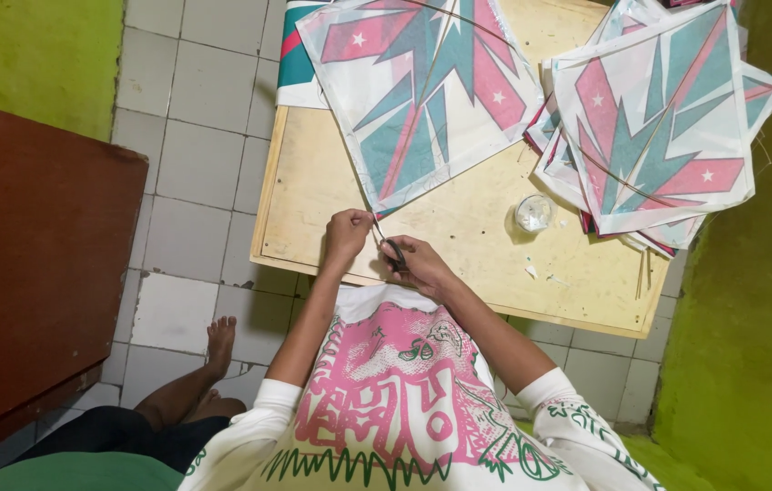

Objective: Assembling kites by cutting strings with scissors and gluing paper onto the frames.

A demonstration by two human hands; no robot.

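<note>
Pinching the lower corner of a paper kite (422, 95) is the left hand (347, 235), fingers pressed together on the tip, at centre frame on the low wooden desk (313, 195). A small dark tool, likely scissors (395, 255), is held in the closed right hand (415, 264), just beside that corner. Trimming or finishing of the corner appears to be in hand; a steady, taut hold would be called for. Finished kites (654, 127) are stacked at upper right, a small clear cup (533, 214) near them.

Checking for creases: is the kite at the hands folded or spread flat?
Spread flat: the kite lies open on the wooden board, its whole face showing.
</note>
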